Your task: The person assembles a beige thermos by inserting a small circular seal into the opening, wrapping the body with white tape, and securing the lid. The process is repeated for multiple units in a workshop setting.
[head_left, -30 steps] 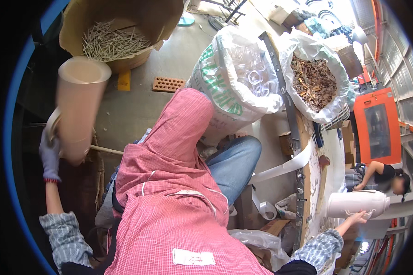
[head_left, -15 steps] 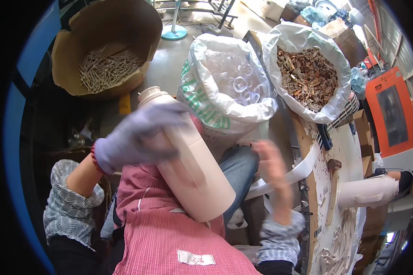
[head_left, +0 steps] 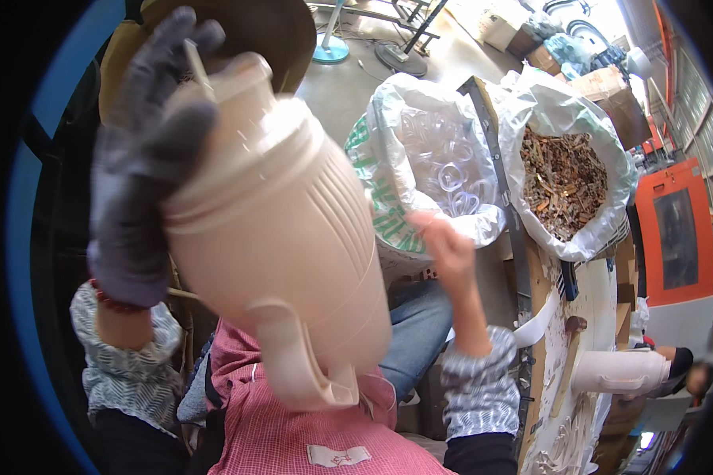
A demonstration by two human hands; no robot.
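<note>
Left of centre: gloved left hand (head_left: 141, 162) grasping neck end of tilted beige jug (head_left: 281, 229), handle (head_left: 287, 352) over pink apron (head_left: 273, 439); bare right hand (head_left: 449, 249) near jug, blurred, grip indeterminable.

A glossy, pale pinkish-beige jug (head_left: 281, 229) is held aloft left of centre, tilted, its narrow neck (head_left: 247, 91) toward the far left, its curved handle (head_left: 284, 348) near, lengthwise ribs along the right.
</note>
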